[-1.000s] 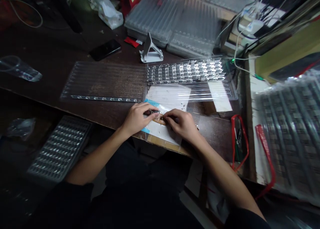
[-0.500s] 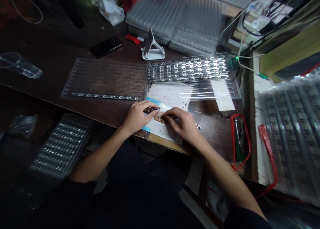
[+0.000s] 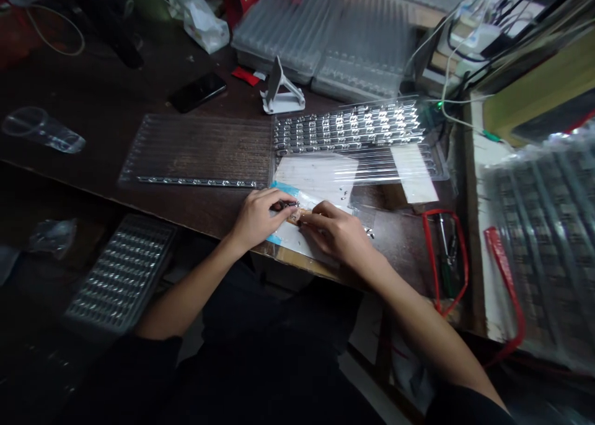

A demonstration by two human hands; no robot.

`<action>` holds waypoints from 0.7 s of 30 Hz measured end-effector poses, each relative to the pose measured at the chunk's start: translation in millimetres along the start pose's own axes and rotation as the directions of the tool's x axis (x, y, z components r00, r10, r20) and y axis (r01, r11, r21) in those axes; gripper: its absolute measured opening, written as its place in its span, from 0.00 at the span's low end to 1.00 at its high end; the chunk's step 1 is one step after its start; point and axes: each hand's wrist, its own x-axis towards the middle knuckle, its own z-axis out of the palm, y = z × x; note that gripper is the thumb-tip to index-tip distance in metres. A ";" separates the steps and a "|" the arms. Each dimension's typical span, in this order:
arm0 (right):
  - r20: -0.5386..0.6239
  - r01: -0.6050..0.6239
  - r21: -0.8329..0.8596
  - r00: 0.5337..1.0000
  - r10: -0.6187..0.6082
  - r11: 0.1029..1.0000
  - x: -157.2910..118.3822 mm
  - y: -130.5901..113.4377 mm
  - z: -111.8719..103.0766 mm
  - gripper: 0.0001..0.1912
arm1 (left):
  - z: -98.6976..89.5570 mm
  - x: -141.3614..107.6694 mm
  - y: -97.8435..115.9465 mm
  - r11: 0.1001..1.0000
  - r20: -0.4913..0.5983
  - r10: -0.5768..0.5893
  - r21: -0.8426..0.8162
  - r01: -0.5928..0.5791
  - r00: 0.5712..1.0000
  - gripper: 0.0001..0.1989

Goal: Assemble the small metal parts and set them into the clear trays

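Observation:
My left hand (image 3: 255,219) is closed, with a small dark metal-shelled connector (image 3: 290,204) pinched between thumb and forefinger. Just below that connector lies a small tan block (image 3: 294,218) on a white sheet (image 3: 320,166) edged with blue tape. My right hand (image 3: 343,232) has its fingertips pinched together at the block's right end; whatever they grip is too small to make out. Tiny metal pieces (image 3: 344,194) are scattered on the sheet. Behind my hands, a clear ribbed tray (image 3: 362,176) bears rows of shiny connectors (image 3: 346,124).
To the left, another clear tray (image 3: 199,143) has one row of connectors (image 3: 199,182) along its front. A phone (image 3: 199,92), a white stand (image 3: 282,96) and stacked clear trays (image 3: 283,35) sit farther back. At right lies a screwdriver (image 3: 445,245) by a red loop (image 3: 427,261).
My right fingertips have shifted slightly left toward the connector in my left hand. My left hand stays nearly in place, still pinching the connector. The view has moved a little.

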 end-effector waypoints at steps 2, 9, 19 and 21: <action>0.040 0.009 -0.069 0.999 -0.006 0.998 -0.5 -1.1 0.1 0.12 | 0.8 0.1 -1.2 1.000 0.010 0.021 0.004 -0.021 1.000 0.06; 0.066 -0.013 0.191 0.998 0.001 0.982 -0.4 8.7 -14.4 0.06 | 1.1 0.2 -1.9 0.992 0.095 0.126 0.004 -0.127 0.987 0.06; -0.123 -0.111 0.287 0.981 0.151 0.952 3.4 13.4 -4.3 0.08 | 3.9 -2.9 -5.8 0.973 0.146 0.188 0.105 -0.204 0.971 0.08; -0.114 -0.098 0.277 0.984 0.135 0.956 4.4 13.3 -0.8 0.08 | 4.4 -3.2 -5.4 0.971 0.147 0.203 0.098 -0.219 0.968 0.09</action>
